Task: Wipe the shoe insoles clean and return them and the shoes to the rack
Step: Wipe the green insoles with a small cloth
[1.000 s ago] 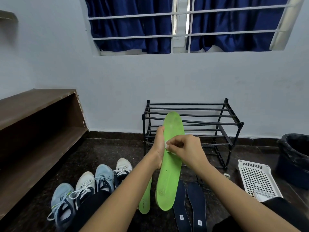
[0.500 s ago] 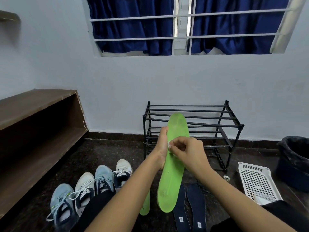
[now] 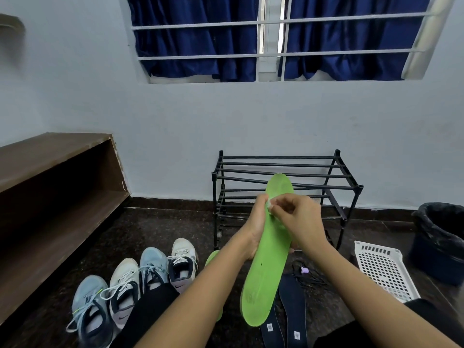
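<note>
Wooden shelf [image 3: 57, 194] runs along the left edge at 9 o'clock. Between it and the rack there is bare dark floor [image 3: 155, 234].

Four shoes [image 3: 153, 267] stand in a row at 7 o'clock, side by side and touching, toes toward the wall. A dark-clad leg covers their heels. Just right of them a second green insole [image 3: 212, 256] lies on the floor, mostly hidden behind the left forearm.

At centre, the left hand [image 3: 254, 227] grips the green insole [image 3: 267, 272] by its left edge, fingers curled behind. The insole is held off the floor, its long axis running from heel at 6 o'clock to toe at 12, tipped slightly right. The toe overlaps the black rack [image 3: 283, 165], which stands against the wall with bare shelves. The right hand [image 3: 300, 217] pinches a small white wipe [image 3: 270, 203] against the insole's upper half.

Two dark blue insoles [image 3: 292, 305] lie below the heel, side by side, pointing toward the rack. A small purple object [image 3: 304, 270] and dark cords lie near them.

A white basket [image 3: 384, 270] sits at 4 o'clock and a black bin [image 3: 442, 234] at 3, closing off the right side.
</note>
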A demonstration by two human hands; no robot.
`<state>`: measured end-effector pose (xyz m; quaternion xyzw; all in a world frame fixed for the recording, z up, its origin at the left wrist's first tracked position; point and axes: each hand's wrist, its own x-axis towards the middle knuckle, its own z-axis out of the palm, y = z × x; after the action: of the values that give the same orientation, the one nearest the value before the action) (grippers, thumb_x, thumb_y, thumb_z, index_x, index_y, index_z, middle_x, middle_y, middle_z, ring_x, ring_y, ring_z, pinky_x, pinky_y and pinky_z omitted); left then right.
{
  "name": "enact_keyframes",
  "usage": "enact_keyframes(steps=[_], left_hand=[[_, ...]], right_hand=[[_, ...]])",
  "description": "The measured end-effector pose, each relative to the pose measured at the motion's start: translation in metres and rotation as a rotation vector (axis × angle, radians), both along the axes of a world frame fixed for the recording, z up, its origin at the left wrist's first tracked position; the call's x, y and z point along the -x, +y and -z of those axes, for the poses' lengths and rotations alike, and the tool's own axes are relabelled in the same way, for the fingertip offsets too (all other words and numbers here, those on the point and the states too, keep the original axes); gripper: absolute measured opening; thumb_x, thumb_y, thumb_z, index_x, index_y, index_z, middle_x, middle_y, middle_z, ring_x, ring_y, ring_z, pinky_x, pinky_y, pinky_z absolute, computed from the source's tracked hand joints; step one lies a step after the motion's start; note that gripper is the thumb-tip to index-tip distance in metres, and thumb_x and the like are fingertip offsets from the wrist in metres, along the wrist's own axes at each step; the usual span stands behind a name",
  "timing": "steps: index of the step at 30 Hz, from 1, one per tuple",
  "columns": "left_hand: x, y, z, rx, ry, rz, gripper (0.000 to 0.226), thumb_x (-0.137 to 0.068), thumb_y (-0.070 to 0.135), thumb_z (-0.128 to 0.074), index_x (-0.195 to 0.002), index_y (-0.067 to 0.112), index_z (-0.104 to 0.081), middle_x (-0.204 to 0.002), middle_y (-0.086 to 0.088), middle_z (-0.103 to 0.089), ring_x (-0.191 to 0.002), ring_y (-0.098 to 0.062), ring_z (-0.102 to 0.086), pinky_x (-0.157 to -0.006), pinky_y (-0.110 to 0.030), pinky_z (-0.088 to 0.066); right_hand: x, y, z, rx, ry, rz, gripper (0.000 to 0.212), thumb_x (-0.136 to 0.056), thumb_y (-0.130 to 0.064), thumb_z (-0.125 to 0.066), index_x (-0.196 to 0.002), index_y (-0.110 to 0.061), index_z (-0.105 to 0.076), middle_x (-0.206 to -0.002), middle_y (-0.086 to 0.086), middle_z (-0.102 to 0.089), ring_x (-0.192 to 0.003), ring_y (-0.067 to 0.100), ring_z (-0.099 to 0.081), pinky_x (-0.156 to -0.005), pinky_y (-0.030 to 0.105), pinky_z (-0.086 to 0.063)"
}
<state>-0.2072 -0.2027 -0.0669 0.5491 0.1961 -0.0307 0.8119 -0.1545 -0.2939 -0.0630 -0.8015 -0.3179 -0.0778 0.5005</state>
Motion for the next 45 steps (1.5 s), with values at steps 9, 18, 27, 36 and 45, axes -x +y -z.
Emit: enact_keyframes(steps=[9, 18, 27, 36, 45], left_hand=[[0.0, 0.014, -0.005, 0.076, -0.061, -0.119, 0.071, -0.094, 0.057, -0.03, -0.052, 0.015, -0.07, -0.057, -0.004, -0.063, -0.049, -0.018, -0.057, -0.051, -0.024, -0.043], [0.001, -0.004, -0.006, 0.017, -0.007, 0.027, 0.067, -0.094, 0.057, -0.022, -0.088, 0.007, -0.066, -0.072, -0.017, -0.064, -0.061, -0.029, -0.061, -0.056, -0.033, -0.053], [0.001, 0.017, -0.002, 0.03, -0.011, -0.11, 0.071, -0.094, 0.061, -0.03, -0.06, 0.015, -0.072, -0.061, -0.007, -0.066, -0.05, -0.02, -0.06, -0.048, -0.021, -0.047], [0.001, -0.006, -0.001, 0.024, -0.012, 0.03, 0.07, -0.095, 0.06, -0.019, -0.094, 0.007, -0.066, -0.076, -0.018, -0.067, -0.065, -0.032, -0.064, -0.06, -0.037, -0.055], [-0.001, 0.014, 0.004, 0.061, -0.039, -0.19, 0.066, -0.096, 0.058, -0.026, -0.08, 0.009, -0.068, -0.062, -0.009, -0.067, -0.052, -0.022, -0.061, -0.05, -0.023, -0.048]], right_hand=[[0.015, 0.001, 0.001, 0.035, 0.068, -0.183, 0.007, -0.075, -0.013, -0.077, -0.079, -0.018, -0.076, -0.067, -0.01, -0.069, -0.061, -0.003, -0.061, -0.059, 0.007, -0.044], [-0.01, -0.001, -0.005, -0.041, 0.072, -0.014, 0.002, -0.078, -0.016, -0.076, -0.076, -0.015, -0.074, -0.068, -0.001, -0.069, -0.064, 0.011, -0.063, -0.06, 0.016, -0.047], [0.011, 0.001, -0.003, 0.167, 0.067, -0.247, 0.008, -0.075, -0.011, -0.078, -0.078, -0.017, -0.074, -0.065, -0.009, -0.067, -0.055, -0.007, -0.056, -0.054, 0.006, -0.041], [-0.014, 0.001, -0.007, -0.02, 0.068, -0.023, 0.005, -0.077, -0.012, -0.075, -0.082, -0.014, -0.074, -0.073, -0.001, -0.069, -0.069, 0.01, -0.063, -0.065, 0.015, -0.048], [0.008, 0.007, -0.003, 0.056, 0.097, -0.272, 0.009, -0.077, -0.006, -0.074, -0.083, -0.012, -0.075, -0.072, 0.0, -0.072, -0.062, 0.008, -0.065, -0.057, 0.009, -0.046]])
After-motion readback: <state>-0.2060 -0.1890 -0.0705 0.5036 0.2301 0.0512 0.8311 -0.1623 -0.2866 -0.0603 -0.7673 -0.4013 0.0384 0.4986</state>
